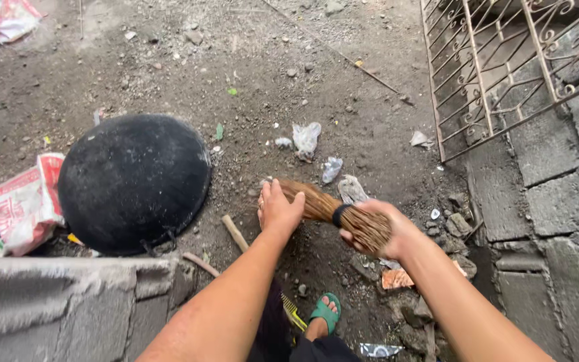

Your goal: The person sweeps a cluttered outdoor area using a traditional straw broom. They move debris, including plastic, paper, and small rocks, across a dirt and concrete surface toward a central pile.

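The person bends over a dirt floor (169,60) with both hands on a short broom (333,213) made of thin brown straw. The broom lies nearly level, its long axis running from upper left to lower right across the middle of the view, with a black band (338,214) tied round it about halfway along.

The left hand (277,209) sits at the upper-left end of the bundle, palm down, its fingers closed over the straw there; the fingertips themselves are hidden. The right hand (387,231) holds the lower-right end, where the straw spreads out, with its fingers curled round that end and the thumb underneath. So the broom spans the gap between the two hands, each one touching its own end, and neither is nearer than the other.

Just beyond the broom lie scraps of clear plastic (306,137) and small stones. To the left, well apart from the hands, a round black pan (134,181) rests upside down on the ground, with a printed sack (15,208) just beside it. A wooden stick (234,232) lies under the left forearm. A foot in a green sandal (325,314) stands below the hands, near broken rubble (454,224). A metal grille (504,60) leans at the upper right above concrete slabs (557,194).
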